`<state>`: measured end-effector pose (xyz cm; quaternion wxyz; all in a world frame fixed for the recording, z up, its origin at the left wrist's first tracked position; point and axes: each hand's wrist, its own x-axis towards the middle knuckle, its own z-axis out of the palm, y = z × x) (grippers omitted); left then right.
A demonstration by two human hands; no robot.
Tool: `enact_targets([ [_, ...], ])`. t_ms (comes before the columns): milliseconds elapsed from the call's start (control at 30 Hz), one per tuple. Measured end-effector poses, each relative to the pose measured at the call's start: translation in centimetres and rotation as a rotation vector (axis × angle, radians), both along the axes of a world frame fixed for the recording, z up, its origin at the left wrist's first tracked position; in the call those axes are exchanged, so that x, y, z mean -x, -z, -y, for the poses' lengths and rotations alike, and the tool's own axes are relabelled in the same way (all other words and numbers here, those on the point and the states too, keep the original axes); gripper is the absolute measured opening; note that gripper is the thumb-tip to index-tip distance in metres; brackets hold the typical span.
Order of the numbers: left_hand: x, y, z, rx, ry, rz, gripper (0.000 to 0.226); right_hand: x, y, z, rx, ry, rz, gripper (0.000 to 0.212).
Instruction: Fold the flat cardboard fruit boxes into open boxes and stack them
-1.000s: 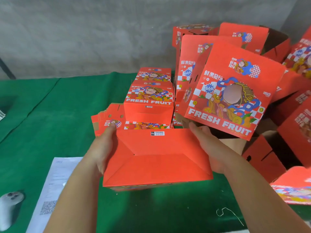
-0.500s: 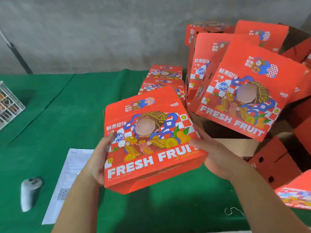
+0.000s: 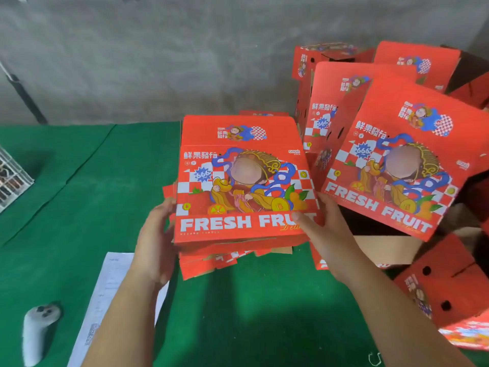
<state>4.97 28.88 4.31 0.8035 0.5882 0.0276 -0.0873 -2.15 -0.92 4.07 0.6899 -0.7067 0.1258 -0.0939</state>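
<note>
Both sides of the folded box [image 3: 246,178], held above the flat stack [image 3: 211,263], are clasped by the left hand [image 3: 156,242] and right hand [image 3: 325,234], so a skewed release could topple it.

The light is soft and even, fairly bright, with no hard glare on the glossy red printed box [image 3: 246,181]. Dull shadows sit on the green desk [image 3: 66,207] under the forearms, lower middle of the frame. The wide lens bends lines near the edges. Everything looks slightly smeared, and small print is unreadable.
</note>
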Motion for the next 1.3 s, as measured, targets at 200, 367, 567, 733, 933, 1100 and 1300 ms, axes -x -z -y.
enact_targets([
  [200,-3.6,-0.5,0.3,-0.123,0.231,0.234,0.061,-3.6,-0.7,-0.7,0.159,0.047,0.05,0.078],
  [367,-10.3,-1.9,1.1,-0.159,-0.008,0.238,0.057,-8.4,-1.9,-1.3,0.347,0.076,0.189,0.067],
  [567,-22.8,-3.9,5.7,-0.299,-0.132,0.302,0.063,-19.1,-5.7,0.8,0.662,0.236,0.326,0.055],
  [733,-30.3,-2.3,10.6,-0.597,-0.006,0.572,0.065,-28.1,-5.9,4.0,0.852,0.239,-0.157,0.073],
  [933,-34.4,0.3,11.8,-0.893,0.134,0.448,0.078,-31.7,-0.1,3.5,1.25,-0.088,-0.565,0.077],
  [1100,-35.6,-0.1,13.7,-1.131,-0.095,0.855,0.071,-34.4,-0.1,2.3,0.983,0.153,-0.231,0.096],
  [1300,-36.2,-0.4,14.3,-1.41,0.201,0.59,0.091,-35.6,0.0,2.6,1.105,-0.096,-0.421,0.087],
])
